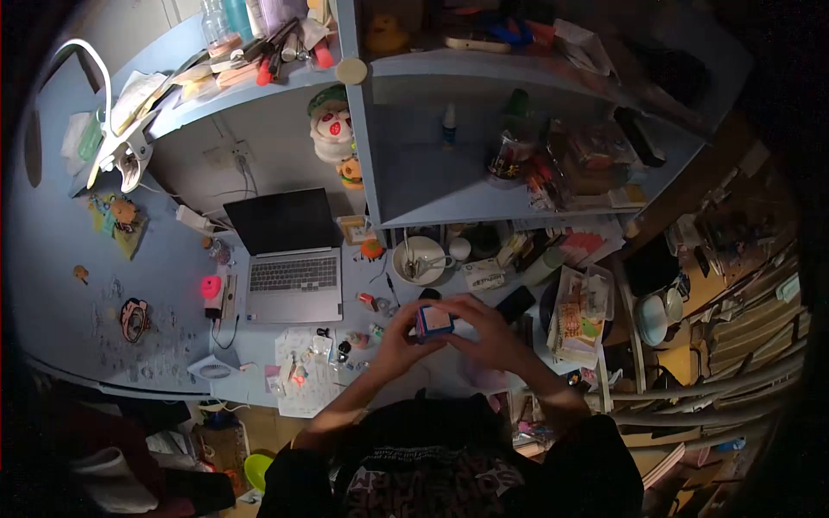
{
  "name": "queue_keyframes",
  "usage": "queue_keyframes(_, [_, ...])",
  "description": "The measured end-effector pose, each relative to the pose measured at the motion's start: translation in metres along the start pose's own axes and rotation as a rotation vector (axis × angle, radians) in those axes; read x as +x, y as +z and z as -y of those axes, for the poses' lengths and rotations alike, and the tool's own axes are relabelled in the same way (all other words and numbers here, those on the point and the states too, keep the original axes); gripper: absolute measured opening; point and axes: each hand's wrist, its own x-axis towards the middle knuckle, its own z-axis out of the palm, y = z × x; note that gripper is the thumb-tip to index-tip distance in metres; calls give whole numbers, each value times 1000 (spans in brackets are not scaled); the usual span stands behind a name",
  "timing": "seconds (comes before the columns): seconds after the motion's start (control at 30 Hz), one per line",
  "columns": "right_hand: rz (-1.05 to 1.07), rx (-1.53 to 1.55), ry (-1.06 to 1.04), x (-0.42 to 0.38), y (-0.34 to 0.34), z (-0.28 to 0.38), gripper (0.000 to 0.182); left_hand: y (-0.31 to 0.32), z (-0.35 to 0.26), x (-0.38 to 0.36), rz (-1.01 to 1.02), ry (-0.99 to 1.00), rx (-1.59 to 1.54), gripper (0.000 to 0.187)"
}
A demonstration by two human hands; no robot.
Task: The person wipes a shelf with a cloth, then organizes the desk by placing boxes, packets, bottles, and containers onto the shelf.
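Observation:
Between my two hands is a small blue box with a pale pinkish face (436,319), held above the front of the desk. My left hand (400,341) grips its left side, fingers curled round the edge. From the other side my right hand (479,326) holds it, with fingers over the top and the thumb below. What the box contains cannot be seen. Just left of my hands, small bottles and trinkets (354,341) lie by a white paper sheet (298,399). A dark phone-like object (515,304) is right of my right hand.
An open laptop (295,285) stands at the back left. Behind my hands sits a white bowl (420,261) with utensils. A small white fan-like device (213,368) is near the front edge. Crowded blue shelves (518,211) overhang the desk, and a container with packets (577,315) stands right.

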Motion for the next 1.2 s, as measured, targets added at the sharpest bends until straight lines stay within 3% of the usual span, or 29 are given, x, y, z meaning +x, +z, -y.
queue_keyframes(0.1, [-129, -102, -37, 45, -32, 11, 47, -1, -28, 40, -72, 0, -274, 65])
queue_keyframes(0.17, [-247, -70, -107, 83, -54, 12, 44, 2, -53, 69, -338, -24, -835, 65])
queue_keyframes(0.2, [-311, -63, -157, 103, -64, 11, 44, 0, -55, 84, -333, -16, -835, 65])
queue_keyframes(0.27, [-377, 2, -193, 143, -78, -7, 42, -4, -53, 115, -348, 89, -1168, 40])
queue_keyframes(0.3, [-375, -3, -201, 162, -84, -21, 42, -4, -62, 124, -285, 128, -1197, 28])
queue_keyframes(0.33, [-369, -48, -118, 180, -88, -38, 42, -7, -58, 135, -282, 138, -1197, 28])
queue_keyframes(0.4, [-360, -95, -47, 208, -85, -78, 43, -19, -35, 162, -36, 276, -1288, 5])
queue_keyframes(0.47, [-381, -2, -257, 235, -76, -121, 41, -26, -23, 172, -69, 257, -1287, 6])
queue_keyframes(0.6, [-406, -147, -225, 260, -61, -150, 42, -27, -28, 168, -187, 169, -1271, 19])
queue_keyframes(0.63, [-368, -52, -130, 268, -60, -151, 43, -32, -18, 169, 84, 330, -1309, 2])
queue_keyframes(0.67, [-327, 41, -34, 274, -60, -151, 44, -33, -7, 168, 84, 334, -1306, 2])
queue_keyframes(0.7, [-327, 42, -38, 282, -62, -152, 44, -28, -16, 161, -43, 235, -1288, 16])
queue_keyframes(0.73, [-356, -168, -102, 290, -65, -153, 44, -24, -24, 155, -169, 134, -1265, 34])
queue_keyframes(0.77, [-384, -378, -164, 296, -67, -153, 45, -21, -28, 149, -169, 135, -1261, 34])
queue_keyframes(0.83, [-439, -337, -240, 297, -64, -141, 44, -17, -32, 139, -177, 72, -1240, 58])
queue_keyframes(0.97, [-524, -312, -323, 304, -54, -138, 42, -9, -35, 114, -144, 42, -1226, 64])
queue_keyframes(1.1, [-495, -205, -221, 304, -47, -153, 45, -1, -32, 91, -68, -13, -1246, 62])
queue_keyframes(1.17, [-674, -544, -362, 312, -43, -172, 46, 1, -29, 82, -18, -16, -1251, 59])
queue_keyframes(1.2, [-673, -541, -360, 310, -40, -174, 46, 2, -30, 76, 10, -40, -1261, 58])
